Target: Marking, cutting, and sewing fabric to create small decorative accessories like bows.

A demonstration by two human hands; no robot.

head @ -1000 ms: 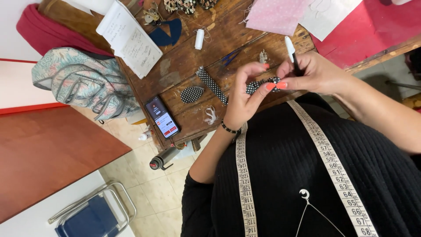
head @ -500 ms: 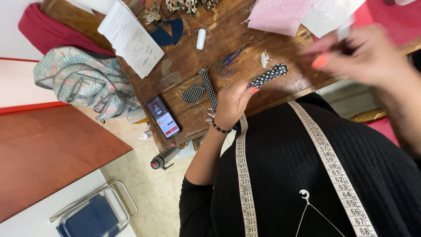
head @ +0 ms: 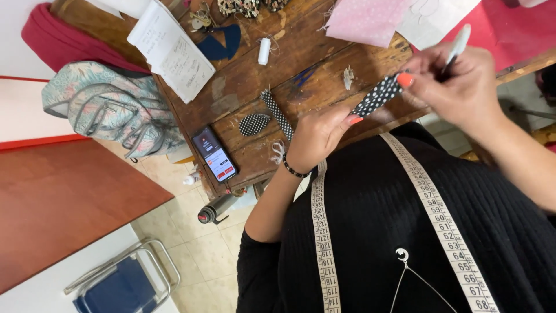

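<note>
- Right hand (head: 463, 87): closed, at about 2 o'clock in the head view; thumb and fingers pinch the upper end of the dotted fabric strip (head: 377, 95), and a slim white pen (head: 457, 46) is clamped in the same grip, its tip pointing toward 1 o'clock
- Left hand (head: 317, 136): near the centre of the view, fingers curled loosely with the tips toward the strip's lower end; whether they touch the cloth cannot be told, and nothing is visibly gripped
- Key relation: the strip lies between the two hands, its long axis running from about 8 o'clock up to 2 o'clock; the right hand is the nearer, being in contact with it, and the left sits just beside the free lower end
- Location of the strip: above the near edge of the wooden table (head: 255, 87), in front of the person's chest; whether it rests on the wood cannot be told
- Appearance of the strip: narrow, dark cloth with small white dots, folded or stitched flat, limp rather than stiff
- Surroundings: a second dotted strip (head: 278, 113) and a leaf-shaped dotted piece (head: 253, 123) lie at 10 o'clock from the left hand, a phone (head: 214, 155) beyond at 9 o'clock; a tape measure (head: 437, 214) hangs round the neck
</note>
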